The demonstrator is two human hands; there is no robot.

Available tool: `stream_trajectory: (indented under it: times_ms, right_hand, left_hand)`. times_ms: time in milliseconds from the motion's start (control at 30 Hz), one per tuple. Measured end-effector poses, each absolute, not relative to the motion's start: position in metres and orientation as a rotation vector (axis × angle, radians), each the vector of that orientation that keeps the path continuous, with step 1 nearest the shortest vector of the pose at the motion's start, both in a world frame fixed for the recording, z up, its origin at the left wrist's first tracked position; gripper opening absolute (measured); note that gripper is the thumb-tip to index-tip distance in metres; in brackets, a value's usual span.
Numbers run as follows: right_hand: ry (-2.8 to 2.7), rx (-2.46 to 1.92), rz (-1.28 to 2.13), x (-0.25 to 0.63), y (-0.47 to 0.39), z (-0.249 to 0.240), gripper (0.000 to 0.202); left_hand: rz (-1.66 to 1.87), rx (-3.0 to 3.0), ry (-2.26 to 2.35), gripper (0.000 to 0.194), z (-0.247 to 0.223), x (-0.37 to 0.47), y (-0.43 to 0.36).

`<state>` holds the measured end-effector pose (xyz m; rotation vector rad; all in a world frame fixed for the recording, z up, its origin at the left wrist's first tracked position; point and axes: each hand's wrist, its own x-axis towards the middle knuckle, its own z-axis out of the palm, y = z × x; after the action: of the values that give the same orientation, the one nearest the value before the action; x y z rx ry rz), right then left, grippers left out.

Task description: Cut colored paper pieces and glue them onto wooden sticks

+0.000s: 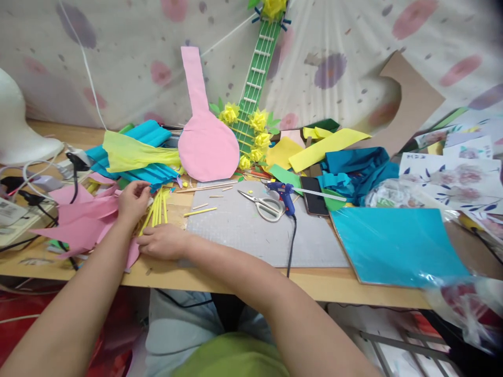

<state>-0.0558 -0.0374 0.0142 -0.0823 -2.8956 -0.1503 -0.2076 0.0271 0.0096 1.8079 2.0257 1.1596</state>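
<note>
Thin yellow sticks (159, 206) lie in a loose bundle on the left of the table, between my two hands. My left hand (134, 203) is at their left side, beside the pink sheets, with its fingers curled together; whatever they pinch is hidden. Lower down, my right hand (163, 242) lies palm down at the near ends of the sticks, its fingers a little apart and touching the sticks or the pink paper (84, 222); which one I cannot tell. Blue crepe paper (147, 133) and a yellow-green sheet (135, 153) are just behind my left hand.
A grey cutting mat (243, 241) carries scissors (269, 207), a blue glue gun (285, 196) with its cord, and a phone (313, 195). Behind stand a pink banjo-shaped cutout (208, 149) and a green stringed neck (255, 78) with yellow flowers. A turquoise board (396, 243) lies right.
</note>
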Motion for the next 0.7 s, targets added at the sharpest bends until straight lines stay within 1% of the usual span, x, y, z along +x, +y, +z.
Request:
stream_trajectory:
  times_ms: [100, 167, 300, 433, 500, 567, 700]
  right_hand:
    - [-2.822, -0.182, -0.024, -0.046, -0.034, 0.018, 0.029]
    - [-2.739, -0.274, 0.149, -0.024, -0.029, 0.023, 0.026]
    - [-2.53, -0.367, 0.551, 0.045, -0.012, 0.034, 0.025]
    - [-2.49, -0.586, 0.777, 0.117, 0.0, 0.037, 0.023]
    - [-2.507, -0.717, 0.791, 0.146, 0.004, 0.033, 0.022]
    - [-2.541, -0.827, 0.737, 0.169, 0.007, 0.029, 0.021]
    - [-2.597, -1.038, 0.542, 0.185, 0.012, 0.032, 0.033]
  left_hand:
    - [1.148, 1.932, 2.076, 0.029, 0.013, -0.21, 0.025]
    - [1.099, 2.022, 2.134, 0.026, 0.016, -0.211, 0.022]
    - [0.988, 2.084, 2.22, 0.024, 0.019, -0.21, 0.02]
    - [0.891, 2.115, 2.277, 0.025, 0.019, -0.205, 0.023]
    - [0.858, 2.129, 2.309, 0.026, 0.021, -0.202, 0.024]
    - [0.826, 2.157, 2.325, 0.026, 0.022, -0.2, 0.024]
    - [0.747, 2.249, 2.309, 0.027, 0.029, -0.194, 0.026]
